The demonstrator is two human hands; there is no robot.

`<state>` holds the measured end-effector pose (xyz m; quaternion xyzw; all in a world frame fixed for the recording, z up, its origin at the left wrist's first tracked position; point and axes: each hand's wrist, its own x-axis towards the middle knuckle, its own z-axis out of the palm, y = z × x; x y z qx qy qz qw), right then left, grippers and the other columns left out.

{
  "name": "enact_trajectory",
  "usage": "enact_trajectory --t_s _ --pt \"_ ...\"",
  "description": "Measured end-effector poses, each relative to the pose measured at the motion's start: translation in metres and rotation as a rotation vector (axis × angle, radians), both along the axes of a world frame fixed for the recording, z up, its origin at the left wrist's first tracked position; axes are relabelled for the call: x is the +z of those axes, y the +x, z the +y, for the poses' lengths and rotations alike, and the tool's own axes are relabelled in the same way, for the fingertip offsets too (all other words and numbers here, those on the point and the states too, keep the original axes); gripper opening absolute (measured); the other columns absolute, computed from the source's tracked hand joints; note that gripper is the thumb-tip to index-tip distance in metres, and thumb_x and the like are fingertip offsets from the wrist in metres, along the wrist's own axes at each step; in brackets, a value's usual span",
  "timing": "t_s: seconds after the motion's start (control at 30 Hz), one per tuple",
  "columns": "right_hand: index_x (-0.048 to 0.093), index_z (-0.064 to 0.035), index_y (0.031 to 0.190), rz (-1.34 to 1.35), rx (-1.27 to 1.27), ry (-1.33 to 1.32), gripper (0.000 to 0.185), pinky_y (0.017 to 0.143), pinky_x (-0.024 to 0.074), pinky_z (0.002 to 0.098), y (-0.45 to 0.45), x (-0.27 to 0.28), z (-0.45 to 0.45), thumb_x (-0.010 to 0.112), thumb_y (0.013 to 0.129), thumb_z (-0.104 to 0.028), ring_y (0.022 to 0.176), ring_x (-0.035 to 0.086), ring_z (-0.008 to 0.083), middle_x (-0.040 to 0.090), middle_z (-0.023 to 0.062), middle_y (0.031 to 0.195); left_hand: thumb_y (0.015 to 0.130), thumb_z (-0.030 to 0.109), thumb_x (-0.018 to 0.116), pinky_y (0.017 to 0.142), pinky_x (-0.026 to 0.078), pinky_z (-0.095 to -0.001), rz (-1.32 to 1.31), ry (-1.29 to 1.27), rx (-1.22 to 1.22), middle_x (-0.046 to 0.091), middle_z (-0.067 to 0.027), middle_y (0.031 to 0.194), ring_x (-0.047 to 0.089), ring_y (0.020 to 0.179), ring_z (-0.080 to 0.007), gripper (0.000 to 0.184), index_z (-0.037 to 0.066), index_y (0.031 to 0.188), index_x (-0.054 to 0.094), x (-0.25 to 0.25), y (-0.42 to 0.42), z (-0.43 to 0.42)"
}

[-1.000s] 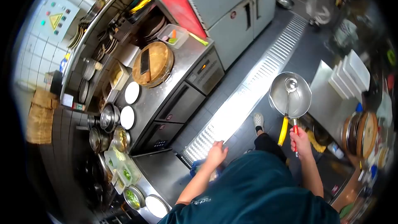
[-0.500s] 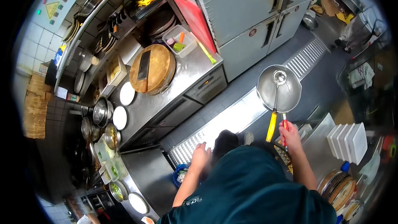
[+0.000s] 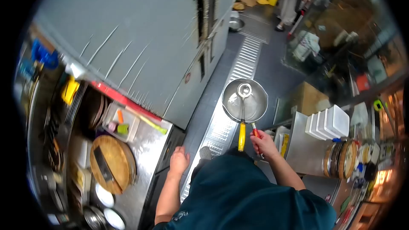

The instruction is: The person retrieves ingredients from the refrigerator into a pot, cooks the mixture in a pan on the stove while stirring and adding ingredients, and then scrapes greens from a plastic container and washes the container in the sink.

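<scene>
My right hand (image 3: pixel 265 144) is wrapped round the red handle of a metal pan (image 3: pixel 255 107), held out in front of my body over the floor. Inside the pan rests the round bowl of a ladle (image 3: pixel 244 90); its yellow handle (image 3: pixel 242 137) sticks out over the rim, just left of the pan handle. My left hand (image 3: pixel 180 160) hangs beside the counter front with nothing visible in it, its fingers loosely curled and apart.
At left, a steel counter (image 3: pixel 147 153) bears a round chopping board (image 3: pixel 121 162) with a cleaver (image 3: pixel 104 165) and a vegetable tub. Beyond stands a tall grey fridge (image 3: pixel 145 30). White containers (image 3: pixel 337 121) stand at right. Another person (image 3: pixel 291 4) is far ahead, beside a floor drain (image 3: pixel 247 57).
The view has turned and moved forward along the aisle; the fridge is nearer and the counter lies lower left. The pan and ladle have stayed in front of me, in my right hand.
</scene>
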<state>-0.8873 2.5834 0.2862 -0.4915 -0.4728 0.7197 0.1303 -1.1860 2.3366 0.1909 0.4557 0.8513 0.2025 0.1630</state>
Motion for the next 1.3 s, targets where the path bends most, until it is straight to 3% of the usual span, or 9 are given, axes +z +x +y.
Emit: enact_trajectory --t_s 0.33,0.7,0.8,0.9,0.97,1.07,1.1,1.13,1.3 --pt "0.059 -0.0046 0.106 -0.027 -0.296 -0.041 0.017 0.041 0.0381 0.0233 0.001 0.002 0.052 0.065 0.095 -0.016 0.049 0.048 0.0070 0.051 -0.0014 0.067 0.084 0.012 0.069 0.104 0.045 -0.0467 0.282 0.216 -0.447 0.061 -0.0249 0.124 0.056 0.118 -0.0413 0.042 -0.006 0.121 0.060 0.092 -0.088 0.286" --pt "0.059 -0.0051 0.106 -0.034 -0.352 0.024 0.015 0.042 0.0414 0.0238 0.062 -0.019 0.238 0.063 0.094 -0.013 0.050 0.051 0.0079 0.055 -0.0004 0.068 0.078 0.014 0.069 0.120 0.025 -0.0508 1.093 0.144 -0.682 0.053 -0.0244 0.137 0.040 0.139 -0.0420 0.057 -0.006 0.129 0.053 0.186 -0.150 0.636" --pt "0.060 -0.0058 0.105 -0.049 -0.360 0.024 0.017 0.043 0.0429 0.0240 0.081 -0.007 0.289 0.063 0.092 -0.016 0.051 0.051 0.0077 0.055 0.0003 0.068 0.074 0.009 0.058 0.118 0.029 -0.0505 1.070 0.152 -0.537 0.058 -0.0233 0.130 0.042 0.136 -0.0408 0.047 -0.005 0.119 0.059 0.226 -0.183 0.703" --pt "0.061 -0.0062 0.102 -0.042 -0.369 0.053 0.015 0.044 0.0435 0.0242 0.096 0.000 0.327 0.063 0.092 -0.017 0.052 0.052 0.0078 0.056 0.0000 0.069 0.081 0.009 0.047 0.125 0.013 -0.0513 1.218 0.126 -0.496 0.047 -0.0265 0.147 0.030 0.147 -0.0391 0.053 -0.010 0.130 0.057 0.229 -0.230 0.731" --pt "0.066 -0.0019 0.105 -0.103 -0.349 0.197 0.025 0.049 0.0493 0.0355 0.107 -0.007 0.349 0.060 0.091 -0.022 0.055 0.060 0.0183 0.065 0.0101 0.075 0.081 0.008 0.045 0.125 0.016 -0.0532 1.226 0.234 -0.586 0.051 -0.0290 0.143 0.033 0.145 -0.0410 0.049 -0.013 0.123 0.061 0.228 -0.232 0.733" --pt "0.062 -0.0035 0.098 -0.208 -0.294 0.308 0.020 0.054 0.0487 0.0369 0.112 -0.043 0.374 0.061 0.091 -0.022 0.059 0.059 0.0199 0.062 0.0113 0.071 0.077 0.012 0.052 0.125 0.015 -0.0549 1.167 0.169 -0.628 0.064 -0.0307 0.120 0.049 0.131 -0.0440 0.036 -0.012 0.098 0.069 0.213 -0.259 0.754" --pt "0.062 -0.0028 0.098 -0.217 -0.276 0.309 0.021 0.059 0.0501 0.0395 0.106 -0.062 0.375 0.061 0.090 -0.022 0.063 0.062 0.0232 0.063 0.0140 0.072 0.079 0.017 0.055 0.117 0.029 -0.0540 1.323 -0.052 -0.540 0.070 -0.0236 0.105 0.059 0.115 -0.0394 0.029 -0.005 0.089 0.071 0.237 -0.218 0.753" --pt "0.062 -0.0026 0.098 -0.187 -0.308 0.259 0.021 0.062 0.0505 0.0401 0.104 -0.048 0.373 0.062 0.088 -0.021 0.066 0.063 0.0245 0.064 0.0145 0.073 0.094 0.040 0.055 0.099 0.046 -0.0512 1.465 -0.504 -0.555 0.069 -0.0155 0.119 0.064 0.111 -0.0307 0.044 0.007 0.119 0.069 0.282 -0.163 0.754" --pt "0.063 -0.0026 0.098 -0.111 -0.373 0.161 0.020 0.065 0.0517 0.0409 0.102 -0.032 0.381 0.063 0.085 -0.018 0.071 0.066 0.0248 0.066 0.0143 0.076 0.087 0.034 0.058 0.096 0.046 -0.0498 1.409 -0.420 -0.467 0.071 -0.0125 0.104 0.064 0.105 -0.0300 0.034 0.006 0.100 0.072 0.270 -0.183 0.776"
